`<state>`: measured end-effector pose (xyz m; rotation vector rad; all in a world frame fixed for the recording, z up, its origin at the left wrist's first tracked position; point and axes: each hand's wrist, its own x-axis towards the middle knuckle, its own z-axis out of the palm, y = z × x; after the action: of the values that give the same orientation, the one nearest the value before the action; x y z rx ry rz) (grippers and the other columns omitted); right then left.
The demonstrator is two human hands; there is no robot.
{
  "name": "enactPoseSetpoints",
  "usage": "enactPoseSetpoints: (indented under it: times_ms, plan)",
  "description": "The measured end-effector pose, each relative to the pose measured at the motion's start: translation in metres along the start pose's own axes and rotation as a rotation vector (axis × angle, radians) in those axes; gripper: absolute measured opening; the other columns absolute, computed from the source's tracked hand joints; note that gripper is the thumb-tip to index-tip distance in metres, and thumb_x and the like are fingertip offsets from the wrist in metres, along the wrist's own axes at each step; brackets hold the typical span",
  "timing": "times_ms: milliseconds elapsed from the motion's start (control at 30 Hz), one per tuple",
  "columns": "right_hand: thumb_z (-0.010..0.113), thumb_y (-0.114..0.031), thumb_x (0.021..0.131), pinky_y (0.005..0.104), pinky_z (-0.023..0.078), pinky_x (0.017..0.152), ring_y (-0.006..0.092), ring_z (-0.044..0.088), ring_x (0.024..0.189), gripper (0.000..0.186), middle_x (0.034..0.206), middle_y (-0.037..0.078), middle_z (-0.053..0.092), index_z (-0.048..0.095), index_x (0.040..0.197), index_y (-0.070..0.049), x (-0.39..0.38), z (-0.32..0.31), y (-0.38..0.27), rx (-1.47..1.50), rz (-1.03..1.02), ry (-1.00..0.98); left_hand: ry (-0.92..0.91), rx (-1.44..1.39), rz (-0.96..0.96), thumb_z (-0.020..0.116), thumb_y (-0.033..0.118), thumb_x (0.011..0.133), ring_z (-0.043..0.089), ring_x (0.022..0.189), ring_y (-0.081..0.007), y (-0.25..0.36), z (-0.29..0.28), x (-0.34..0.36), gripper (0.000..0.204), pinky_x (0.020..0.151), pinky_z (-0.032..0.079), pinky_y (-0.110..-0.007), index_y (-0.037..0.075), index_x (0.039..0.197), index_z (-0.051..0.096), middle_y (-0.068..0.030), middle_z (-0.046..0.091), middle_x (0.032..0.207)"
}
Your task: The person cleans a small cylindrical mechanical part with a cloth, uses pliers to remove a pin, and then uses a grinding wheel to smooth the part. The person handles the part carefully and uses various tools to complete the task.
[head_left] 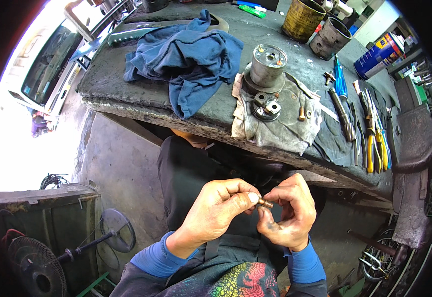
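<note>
In front of my lap, both hands hold a small brass-coloured threaded bolt (265, 203). My left hand (220, 207) pinches one end of it between thumb and fingers. My right hand (291, 210) has its fingertips closed around the other end, with a dark smudge on the thumb. Beyond them, on the bench, lies a stained grey cloth (280, 131). It carries a metal cylinder (269, 69) standing upright, a round dark part with metal blocks (266, 107), a short brass bolt (302, 114) and a small washer (308, 113).
The dark workbench (109, 89) bears a crumpled blue cloth (186, 59), yellow-handled pliers (371, 148), a blue screwdriver (340, 81), a blue spray can (379, 55) and a yellow tin (302, 20). A bench vise (416, 138) is at right, a fan (37, 267) at lower left.
</note>
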<state>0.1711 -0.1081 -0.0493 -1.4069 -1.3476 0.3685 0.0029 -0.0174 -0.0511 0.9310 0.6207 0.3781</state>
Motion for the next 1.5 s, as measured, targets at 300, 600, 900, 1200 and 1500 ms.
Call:
enactPoseSetpoints:
  times_ms: [300, 600, 900, 1200, 1500]
  plan:
    - [0.082, -0.007, 0.068, 0.0288, 0.043, 0.055, 0.0181, 0.056, 0.070, 0.030, 0.084, 0.007, 0.064, 0.070, 0.095, -0.004, -0.0017, -0.0030, 0.0014, -0.053, -0.042, -0.009, 0.013, -0.009, 0.003, 0.063, 0.017, 0.104, 0.065, 0.086, -0.0119, -0.0001, 0.0009, 0.0003, 0.023, 0.083, 0.053, -0.028, -0.005, 0.107, 0.070, -0.0090, 0.075, 0.095]
    - [0.082, -0.007, 0.068, 0.0284, 0.042, 0.055, 0.0171, 0.054, 0.069, 0.029, 0.084, 0.007, 0.064, 0.070, 0.095, -0.004, -0.0024, -0.0036, 0.0031, -0.047, -0.032, 0.007, 0.022, 0.031, 0.011, 0.064, 0.016, 0.104, 0.064, 0.085, -0.0106, 0.0013, 0.0022, 0.0011, 0.022, 0.081, 0.052, -0.027, -0.004, 0.105, 0.071, -0.0054, 0.072, 0.092]
    - [0.084, -0.005, 0.067, 0.0278, 0.041, 0.055, 0.0151, 0.052, 0.068, 0.032, 0.084, 0.006, 0.062, 0.070, 0.096, -0.005, -0.0020, -0.0041, 0.0029, -0.021, 0.020, 0.005, 0.050, 0.048, 0.008, 0.064, 0.016, 0.104, 0.063, 0.084, -0.0101, 0.0011, 0.0027, 0.0005, 0.021, 0.080, 0.052, -0.027, -0.004, 0.104, 0.071, -0.0049, 0.072, 0.092]
    - [0.084, -0.002, 0.066, 0.0279, 0.041, 0.055, 0.0153, 0.052, 0.067, 0.032, 0.082, 0.006, 0.062, 0.071, 0.095, -0.005, -0.0016, -0.0046, 0.0052, -0.044, -0.014, -0.009, 0.041, 0.062, 0.026, 0.065, 0.017, 0.104, 0.063, 0.084, -0.0103, -0.0004, -0.0001, 0.0020, 0.022, 0.081, 0.052, -0.027, -0.004, 0.104, 0.071, -0.0050, 0.072, 0.092]
    - [0.083, -0.003, 0.066, 0.0276, 0.040, 0.055, 0.0147, 0.052, 0.067, 0.031, 0.083, 0.006, 0.062, 0.071, 0.094, -0.005, -0.0025, -0.0071, 0.0077, -0.034, -0.042, 0.001, 0.027, 0.061, 0.025, 0.065, 0.019, 0.104, 0.062, 0.084, -0.0098, 0.0016, 0.0027, 0.0035, 0.023, 0.081, 0.050, -0.026, -0.003, 0.103, 0.071, -0.0042, 0.071, 0.092]
